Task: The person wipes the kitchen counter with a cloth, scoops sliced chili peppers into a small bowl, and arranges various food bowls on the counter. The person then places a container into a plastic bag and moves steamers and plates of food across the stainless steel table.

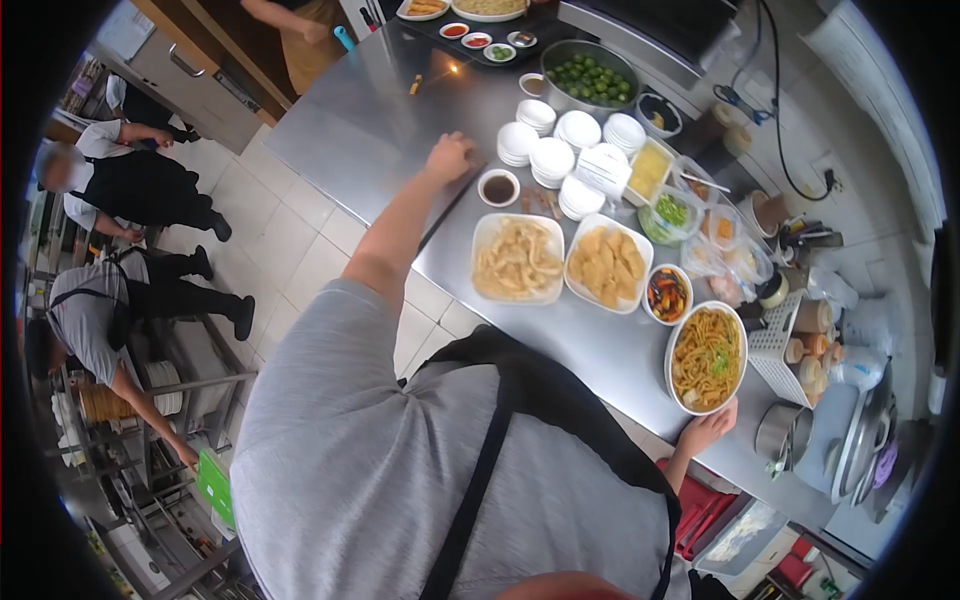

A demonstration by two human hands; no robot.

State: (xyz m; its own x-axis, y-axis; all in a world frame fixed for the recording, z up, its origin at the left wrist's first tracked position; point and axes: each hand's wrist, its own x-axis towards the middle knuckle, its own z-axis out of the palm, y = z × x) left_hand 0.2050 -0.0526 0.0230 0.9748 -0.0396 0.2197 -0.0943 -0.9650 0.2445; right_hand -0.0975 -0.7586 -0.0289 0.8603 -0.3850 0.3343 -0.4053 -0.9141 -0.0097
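My left hand (452,156) rests over the steel counter (345,130) with its fingers curled; whatever lies in it, if anything, is hidden. Close to it stands a small cup of dark sauce (498,187). My right hand (708,428) is at the near end of an oval white bowl of noodles (706,358) topped with chopped greens, its fingers against the bowl's side. Beside that bowl are a cup of dark sauce with sliced chillies (668,294), a tub of golden fried pieces (606,262) and a tub of pale dumpling-like pieces (517,258).
Stacks of white lidded cups (552,160) and a pot of green limes (590,78) stand farther back. A white basket of bottles (782,345) is at right. Two co-workers (135,185) (105,295) are at shelves on the left; another person's arm (285,18) shows at the top.
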